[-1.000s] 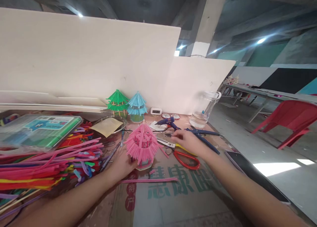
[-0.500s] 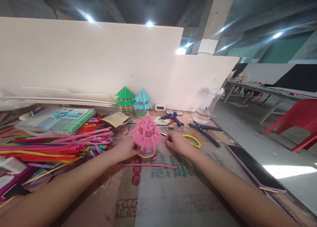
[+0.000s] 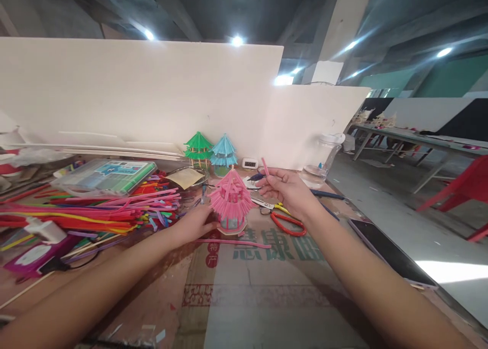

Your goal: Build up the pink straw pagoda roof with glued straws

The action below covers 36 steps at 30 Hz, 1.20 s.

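Observation:
A pink model pavilion (image 3: 232, 201) with a two-tiered roof of pipe-cleaner pieces stands upright before me. My left hand (image 3: 196, 222) grips its left side near the base; some fingertips are hidden behind it. Raised to the right of the model, my right hand (image 3: 287, 189) pinches a short pink pipe cleaner piece (image 3: 265, 166) between thumb and finger. Below that hand lie scissors (image 3: 287, 224) with red and yellow handles. A long pink pipe cleaner (image 3: 236, 243) rests on the table in front of the model.
Green (image 3: 198, 147) and blue model pavilions (image 3: 224, 151) stand at the back beside a small clock (image 3: 250, 163). Colourful pipe cleaners (image 3: 114, 209) and a plastic case (image 3: 104, 176) fill the left. To the right are a water jug (image 3: 323, 158), pliers (image 3: 328, 194) and a phone (image 3: 392, 252).
My right hand has risen from beside the pink roof, moving up and right with the short pink piece. The scissors' red handle has come into sight. My left hand stays at the model.

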Tool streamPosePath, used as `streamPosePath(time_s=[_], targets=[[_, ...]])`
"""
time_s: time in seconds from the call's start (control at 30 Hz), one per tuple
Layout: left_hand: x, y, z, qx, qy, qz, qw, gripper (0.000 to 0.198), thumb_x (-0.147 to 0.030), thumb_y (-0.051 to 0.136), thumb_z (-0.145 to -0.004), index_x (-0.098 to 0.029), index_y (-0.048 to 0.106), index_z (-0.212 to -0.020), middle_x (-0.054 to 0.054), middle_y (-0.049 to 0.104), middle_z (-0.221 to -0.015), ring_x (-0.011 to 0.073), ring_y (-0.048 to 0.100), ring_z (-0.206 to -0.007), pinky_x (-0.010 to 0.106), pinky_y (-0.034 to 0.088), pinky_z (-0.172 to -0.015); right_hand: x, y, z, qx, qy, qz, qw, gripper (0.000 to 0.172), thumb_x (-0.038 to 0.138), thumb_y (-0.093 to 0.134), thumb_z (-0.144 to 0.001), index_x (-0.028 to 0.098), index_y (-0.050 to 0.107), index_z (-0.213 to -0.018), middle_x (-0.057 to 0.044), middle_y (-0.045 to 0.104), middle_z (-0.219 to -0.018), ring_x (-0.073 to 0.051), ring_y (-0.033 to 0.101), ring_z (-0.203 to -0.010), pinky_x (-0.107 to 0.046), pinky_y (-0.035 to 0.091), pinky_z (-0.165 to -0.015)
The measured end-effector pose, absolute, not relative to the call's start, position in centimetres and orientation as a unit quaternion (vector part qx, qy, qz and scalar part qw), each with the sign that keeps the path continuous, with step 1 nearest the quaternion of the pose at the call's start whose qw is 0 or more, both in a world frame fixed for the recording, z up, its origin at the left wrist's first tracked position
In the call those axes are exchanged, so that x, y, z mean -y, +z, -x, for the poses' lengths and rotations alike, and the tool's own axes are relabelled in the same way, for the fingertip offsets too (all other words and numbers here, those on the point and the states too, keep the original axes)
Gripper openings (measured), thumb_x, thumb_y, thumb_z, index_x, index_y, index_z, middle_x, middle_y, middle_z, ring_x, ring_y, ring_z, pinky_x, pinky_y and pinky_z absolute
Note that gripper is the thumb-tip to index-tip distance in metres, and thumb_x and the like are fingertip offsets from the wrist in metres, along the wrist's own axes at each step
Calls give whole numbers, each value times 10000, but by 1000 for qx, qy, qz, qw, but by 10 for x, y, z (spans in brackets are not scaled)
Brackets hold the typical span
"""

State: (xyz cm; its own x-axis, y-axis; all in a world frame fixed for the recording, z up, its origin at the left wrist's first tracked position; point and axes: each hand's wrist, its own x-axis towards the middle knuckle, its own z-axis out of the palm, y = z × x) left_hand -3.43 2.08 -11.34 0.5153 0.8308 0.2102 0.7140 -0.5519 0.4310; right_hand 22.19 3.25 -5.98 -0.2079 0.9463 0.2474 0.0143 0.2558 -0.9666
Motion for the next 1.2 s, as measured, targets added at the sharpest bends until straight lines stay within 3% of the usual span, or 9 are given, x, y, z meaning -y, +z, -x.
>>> streamPosePath(time_s=[0.13, 0.27, 0.33, 0.4, 0.6, 0.8, 0.87, 1.0, 1.2], targets=[[-14, -93, 38, -453, 85, -880, 118, 219, -337, 598, -792, -191, 653, -946, 73, 684, -936, 223, 619, -874, 290, 455, -766, -9, -37, -209, 618, 465, 333, 540, 316, 453, 695, -710, 181, 561, -799, -47, 720, -745, -121, 639, -567, -237, 511, -533], [10, -54, 49, -474, -29, -873, 109, 188, -283, 521, -815, -194, 682, -776, 38, 677, -723, 180, 597, -613, 256, 381, -553, 12, -24, -206, 675, 365, 344, 541, 264, 424, 606, -811, 172, 575, -737, -19, 686, -651, -96, 564, -506, -216, 453, -493], [24, -29, 47, -473, -68, -871, 114, 195, -249, 506, -816, -215, 694, -778, 8, 674, -688, 157, 585, -583, 246, 343, -526, 17, -21, -205, 711, 311, 358, 520, 265, 401, 557, -853, 170, 586, -726, -6, 657, -628, -95, 542, -520, -215, 432, -503], [33, -3, 40, -456, -15, -885, 90, 250, -266, 450, -867, -231, 692, -812, -13, 670, -704, 141, 575, -596, 242, 347, -543, 16, -18, -203, 742, 258, 370, 495, 274, 374, 504, -888, 171, 592, -726, 2, 635, -618, -97, 533, -533, -217, 413, -517], [23, 34, 9, -469, 324, -821, 24, 316, -453, 486, -881, -262, 711, -995, -6, 715, -881, 166, 619, -759, 252, 445, -685, 8, -20, -192, 787, 148, 398, 447, 255, 293, 458, -915, 184, 585, -723, 18, 630, -605, -100, 532, -538, -221, 368, -555], [7, 18, -5, -440, 376, -814, 51, 423, -430, 503, -880, -219, 614, -1230, 26, 718, -912, 171, 621, -780, 278, 483, -726, 14, -23, -192, 806, 153, 388, 419, 259, 303, 442, -928, 181, 598, -760, 8, 609, -642, -113, 520, -586, -225, 346, -556], [4, 13, -4, -434, 391, -809, 70, 391, -421, 505, -880, -208, 645, -1178, 28, 721, -898, 169, 626, -782, 275, 487, -723, 16, -25, -193, 811, 155, 393, 404, 266, 290, 451, -924, 181, 580, -718, 14, 593, -638, -108, 505, -582, -223, 336, -553], [-1, 9, 0, -441, 392, -800, 112, 243, -369, 567, -836, -196, 732, -878, 14, 726, -816, 157, 635, -744, 251, 498, -689, 17, -30, -193, 816, 159, 396, 389, 255, 267, 467, -910, 183, 546, -684, 38, 537, -595, -97, 463, -549, -220, 305, -531], [-5, -1, -1, -423, 426, -782, 167, 215, -358, 606, -805, -194, 729, -870, 7, 733, -832, 146, 650, -750, 248, 519, -699, 15, -31, -196, 825, 162, 402, 363, 225, 263, 472, -902, 178, 581, -724, 19, 573, -644, -111, 498, -603, -226, 302, -540]])
